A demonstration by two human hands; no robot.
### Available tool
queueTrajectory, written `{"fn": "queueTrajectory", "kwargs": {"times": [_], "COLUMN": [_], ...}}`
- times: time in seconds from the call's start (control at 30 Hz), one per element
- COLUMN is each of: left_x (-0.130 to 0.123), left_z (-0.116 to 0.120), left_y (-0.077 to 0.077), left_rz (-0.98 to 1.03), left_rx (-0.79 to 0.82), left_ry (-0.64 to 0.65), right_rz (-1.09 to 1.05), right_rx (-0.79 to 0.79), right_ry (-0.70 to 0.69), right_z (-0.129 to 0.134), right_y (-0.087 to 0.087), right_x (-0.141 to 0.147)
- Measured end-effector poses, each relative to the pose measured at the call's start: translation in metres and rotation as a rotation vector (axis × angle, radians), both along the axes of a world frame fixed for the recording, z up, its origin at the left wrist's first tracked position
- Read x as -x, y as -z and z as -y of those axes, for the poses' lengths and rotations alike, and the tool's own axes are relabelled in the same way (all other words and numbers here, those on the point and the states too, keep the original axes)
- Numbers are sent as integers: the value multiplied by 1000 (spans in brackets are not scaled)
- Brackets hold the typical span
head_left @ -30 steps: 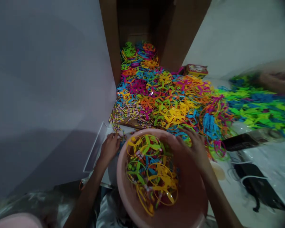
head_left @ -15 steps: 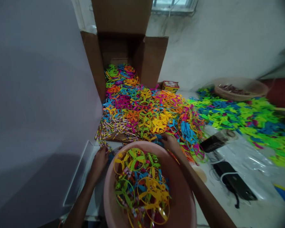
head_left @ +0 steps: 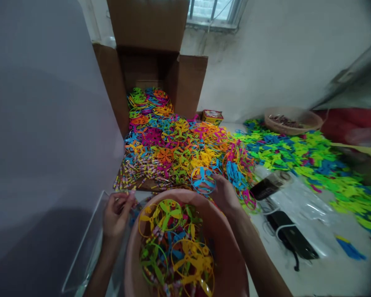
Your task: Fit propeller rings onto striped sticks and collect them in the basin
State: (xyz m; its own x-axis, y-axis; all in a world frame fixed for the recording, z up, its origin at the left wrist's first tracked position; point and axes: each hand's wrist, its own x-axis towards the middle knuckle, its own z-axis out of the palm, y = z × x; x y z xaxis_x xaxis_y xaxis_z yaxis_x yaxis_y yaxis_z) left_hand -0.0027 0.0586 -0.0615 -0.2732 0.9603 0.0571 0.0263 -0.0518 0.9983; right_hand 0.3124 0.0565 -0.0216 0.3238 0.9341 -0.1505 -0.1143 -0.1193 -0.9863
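Head view, single frame.

Item 1: left hand (head_left: 116, 216), fingers pinched narrow above the basin's near-left edge; whatever is between them is too small to tell.

Item 2: right hand (head_left: 225, 194), fingers closed on the ring of a blue propeller (head_left: 203, 180), held just above the far rim of the basin.

Item 3: pink basin (head_left: 185, 243), holding a loose tangle of ringed propellers in yellow, green and blue, with beaded sticks among them.

Item 4: heap of propellers (head_left: 173, 144), mixed colours, spilling out from an open cardboard box (head_left: 185, 82).

Item 5: patterned sticks (head_left: 136, 175), a small loose pile at the heap's near edge, close to the left hand.

Item 6: tan basin (head_left: 312, 123), dark brown pieces inside, set at the far side of a spread of green and blue plastic parts (head_left: 297, 159).

Item 7: black pouch (head_left: 290, 235), on a clear plastic sheet (head_left: 309, 210), right of the pink basin.
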Motion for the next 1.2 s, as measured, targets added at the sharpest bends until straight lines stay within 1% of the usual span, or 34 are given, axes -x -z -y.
{"fn": "queueTrajectory", "kwargs": {"times": [0.03,0.1,0.17,0.23,0.3,0.37,0.47,0.6,0.73,0.93,1.03,1.2], "left_x": [-10,-29,-43,-51,-54,-53,-51,-46,-43,-40,-37,-36], "left_z": [10,30,48,63,72,77,79,78,80,82,82,81], "left_y": [-9,-24,-33,-38,-40,-43,-49,-55,-56,-50,-51,-57], "left_rz": [50,73,48,-9,-63,-76,-44,-8,8,-37,-98,-220], "left_rx": [-19,-43,-21,0,2,8,18,18,32,64,48,-11], "left_ry": [78,214,326,379,383,387,379,406,389,427,438,463], "right_rz": [-86,-295,-435,-471,-480,-467,-435,-424,-465,-450,-380,-194], "right_rx": [10,18,6,-4,7,28,66,98,78,91,78,38], "right_ry": [-38,-97,-111,-122,-153,-182,-210,-230,-178,-148,-113,-70], "right_z": [7,20,32,43,52,59,67,71,74,81,84,88], "right_y": [-4,-10,-14,-17,-21,-25,-30,-28,-27,-30,-25,-19], "right_x": [10,31,52,69,81,88,93,94,95,102,105,107]}}
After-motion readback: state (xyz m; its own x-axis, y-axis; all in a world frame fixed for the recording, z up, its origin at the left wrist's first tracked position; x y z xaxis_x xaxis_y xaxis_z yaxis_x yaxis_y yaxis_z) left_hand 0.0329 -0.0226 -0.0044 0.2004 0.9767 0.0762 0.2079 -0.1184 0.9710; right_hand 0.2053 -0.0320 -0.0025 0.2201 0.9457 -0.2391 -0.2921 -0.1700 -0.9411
